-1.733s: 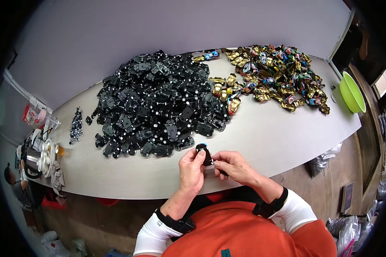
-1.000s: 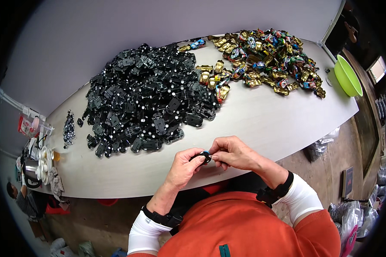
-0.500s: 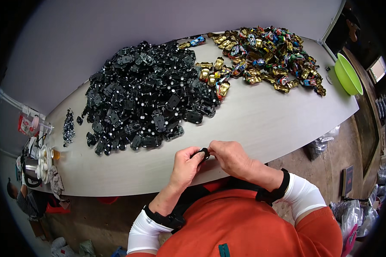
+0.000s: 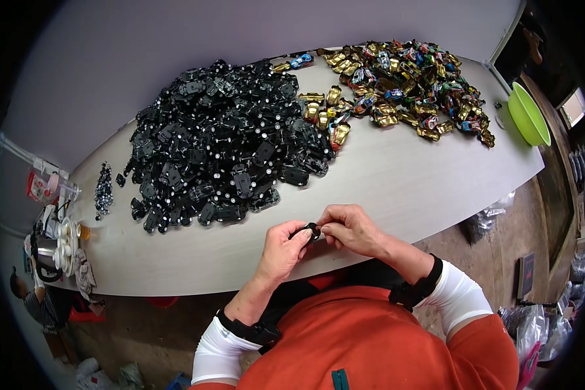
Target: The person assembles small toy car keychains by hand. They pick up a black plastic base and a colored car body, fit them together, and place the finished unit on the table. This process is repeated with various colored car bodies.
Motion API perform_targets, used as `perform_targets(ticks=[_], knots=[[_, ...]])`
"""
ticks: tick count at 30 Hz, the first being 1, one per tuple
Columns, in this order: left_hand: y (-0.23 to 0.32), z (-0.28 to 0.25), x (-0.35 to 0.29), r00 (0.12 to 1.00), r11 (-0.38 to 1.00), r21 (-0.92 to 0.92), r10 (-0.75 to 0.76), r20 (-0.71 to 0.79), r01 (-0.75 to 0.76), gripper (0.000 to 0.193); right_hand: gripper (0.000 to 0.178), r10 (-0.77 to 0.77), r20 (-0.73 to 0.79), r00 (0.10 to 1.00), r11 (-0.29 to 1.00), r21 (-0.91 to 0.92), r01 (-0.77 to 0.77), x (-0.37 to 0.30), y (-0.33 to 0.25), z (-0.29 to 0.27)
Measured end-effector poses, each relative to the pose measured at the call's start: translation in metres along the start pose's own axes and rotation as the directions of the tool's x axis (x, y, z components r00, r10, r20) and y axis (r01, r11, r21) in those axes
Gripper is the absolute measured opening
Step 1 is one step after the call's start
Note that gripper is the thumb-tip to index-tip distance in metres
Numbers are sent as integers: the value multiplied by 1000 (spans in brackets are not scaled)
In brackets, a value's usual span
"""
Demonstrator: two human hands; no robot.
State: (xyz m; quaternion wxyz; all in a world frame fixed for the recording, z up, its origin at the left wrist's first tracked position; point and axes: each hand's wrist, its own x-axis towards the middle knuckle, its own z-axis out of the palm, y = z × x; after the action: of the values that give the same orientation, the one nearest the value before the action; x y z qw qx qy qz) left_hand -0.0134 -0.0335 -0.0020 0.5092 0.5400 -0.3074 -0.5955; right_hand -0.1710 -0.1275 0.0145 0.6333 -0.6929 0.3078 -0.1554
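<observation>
Over the near edge of the table, my left hand (image 4: pixel 280 252) grips a small black toy car chassis (image 4: pixel 313 230) between thumb and fingers. My right hand (image 4: pixel 357 231) is closed in a pinch at the right end of that chassis; whatever sits between its fingertips is too small and hidden to name. Beyond my hands rises a big heap of black toy car chassis (image 4: pixel 221 143) with small white-hubbed wheels. To its right lies a pile of gold and multicoloured toy car bodies (image 4: pixel 409 84), some spilling against the black heap.
A small heap of tiny dark and pale parts (image 4: pixel 103 192) lies on the table (image 4: pixel 396 175) at left. A green bowl (image 4: pixel 528 116) stands at the right end. White cups on a tray (image 4: pixel 65 250) and a kettle (image 4: pixel 45 253) are far left, near another person (image 4: pixel 39 305).
My right hand has shifted slightly, its fingers now curled more and the back of the hand turned. My left hand keeps its grip on the chassis in nearly the same place.
</observation>
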Motion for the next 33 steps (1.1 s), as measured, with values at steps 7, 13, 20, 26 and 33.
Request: perform_targets(ticks=[7,13,20,26,33], knots=[[3,-3,4,990,979,-150,-128,53,135,13,9,156,55,986,981,112,-161,1,1,-5],[-8,9,-1,999,999,12,36,-11,-36,12,5,-1,15,1000,986,-165,4,-4,-1,0],[7,21,-29,989,993,115,-15,145,-2,12,10,76,109,991,956,275,-104,-26,4,-20],[-87,4,-51,909,666,730,-196,368,-152,24,10,104,-299,949,993,83,-83,-3,18,-83],[-203,-31,43,927,510,817,-91,363,-270,33,15,-414,-295,861,659,-750,60,61,21,-110]])
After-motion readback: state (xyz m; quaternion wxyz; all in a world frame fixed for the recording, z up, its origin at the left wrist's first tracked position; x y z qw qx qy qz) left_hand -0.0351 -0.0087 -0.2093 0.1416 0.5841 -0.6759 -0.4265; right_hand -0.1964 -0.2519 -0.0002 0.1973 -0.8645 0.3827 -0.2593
